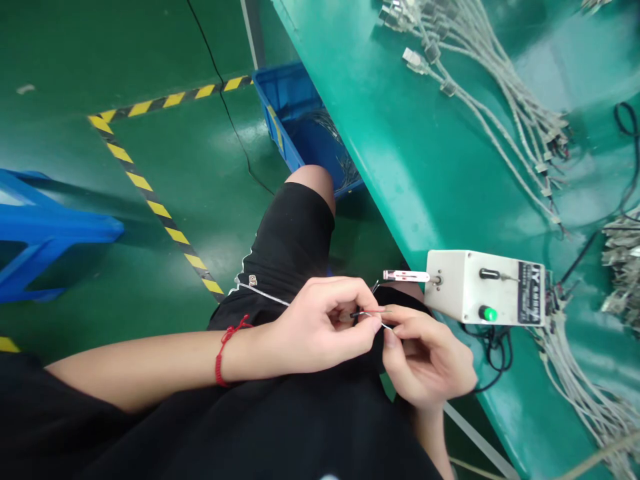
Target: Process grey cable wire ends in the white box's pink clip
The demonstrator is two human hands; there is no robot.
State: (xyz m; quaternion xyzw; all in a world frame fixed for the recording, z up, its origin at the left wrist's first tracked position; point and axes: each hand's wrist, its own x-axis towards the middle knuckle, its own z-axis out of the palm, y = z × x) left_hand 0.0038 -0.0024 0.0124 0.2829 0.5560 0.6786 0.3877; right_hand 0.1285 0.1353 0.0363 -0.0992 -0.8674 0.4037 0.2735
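Note:
My left hand [330,327], with a red braided bracelet [220,357] at its wrist, is closed round a thin white cable [267,293]. The cable trails left across my black shorts, and a small metal connector [253,280] lies near its loop. At my left fingertips, thin red, dark and white wires [369,312] fan out of the cable end. Thumb and fingers of my right hand [425,353] pinch the tip of the white wire, close beside the left fingertips. Just beyond the hands is a white box machine [480,287] with a pinkish clip [406,275] on its shaft.
Bundles of white USB cables [480,87] lie on the green table [380,113], with more [585,380] at the right. Under the table edge, a blue bin [285,133] holds cables. A blue stool [55,230] stands left. Black cords [500,353] run by the machine.

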